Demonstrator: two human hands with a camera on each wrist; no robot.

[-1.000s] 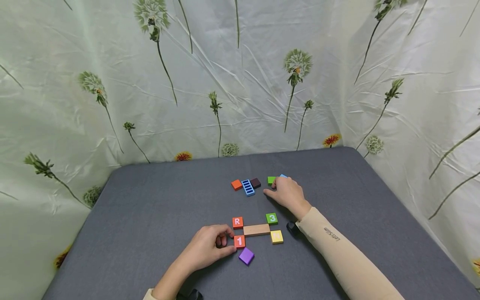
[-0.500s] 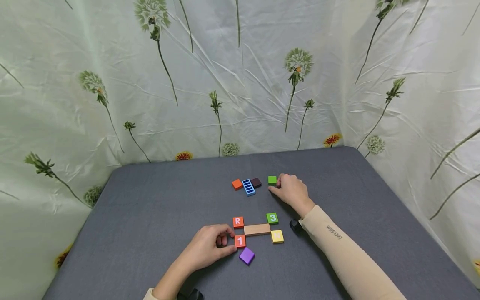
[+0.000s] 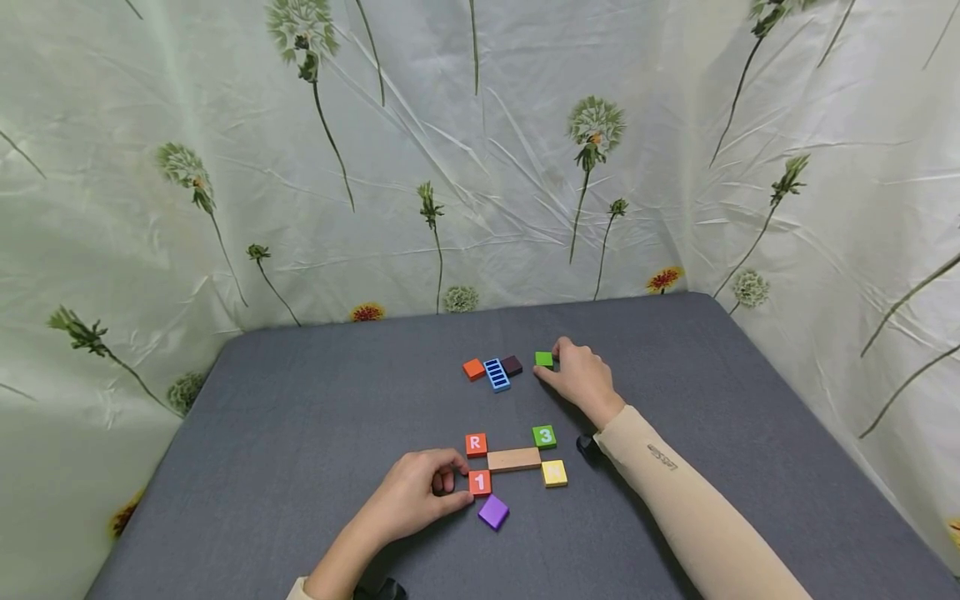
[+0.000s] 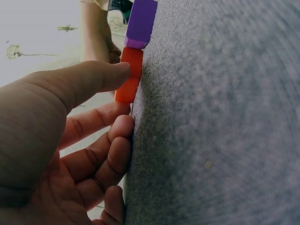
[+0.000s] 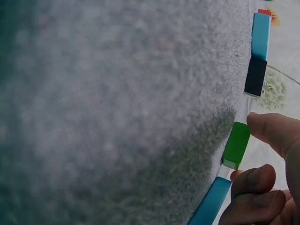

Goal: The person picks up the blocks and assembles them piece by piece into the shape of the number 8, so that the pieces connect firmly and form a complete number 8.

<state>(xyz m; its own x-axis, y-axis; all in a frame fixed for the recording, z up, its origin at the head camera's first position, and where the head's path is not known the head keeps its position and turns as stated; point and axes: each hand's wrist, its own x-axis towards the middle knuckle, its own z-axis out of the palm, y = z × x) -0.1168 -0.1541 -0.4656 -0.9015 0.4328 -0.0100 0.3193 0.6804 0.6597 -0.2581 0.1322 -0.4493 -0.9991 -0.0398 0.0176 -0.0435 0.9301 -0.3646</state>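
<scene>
In the head view my left hand [image 3: 420,492] has thumb and index finger at the left corners of the red "1" tile [image 3: 480,483]. The left wrist view shows the left thumb [image 4: 96,77] against a red tile [image 4: 129,91], the other fingers bent below. At the back, my right hand [image 3: 585,379] pinches a green tile [image 3: 543,359] lying on the table. Seen from the right wrist, thumb and index finger are at opposite ends of this green tile [image 5: 236,145]. A blue tile [image 5: 211,201] lies beside it, hidden under the hand in the head view.
Around a wooden bar [image 3: 513,460] are the "R" tile [image 3: 476,445], green "3" tile [image 3: 544,437] and yellow tile [image 3: 554,473]. A purple tile [image 3: 493,512] lies nearer. An orange tile [image 3: 474,369], blue barred tile [image 3: 497,375] and dark tile [image 3: 512,365] touch behind.
My right hand first moved right off the blue tile's spot, then its index finger lifted and spread from the thumb around the green tile. My left hand has stayed put.
</scene>
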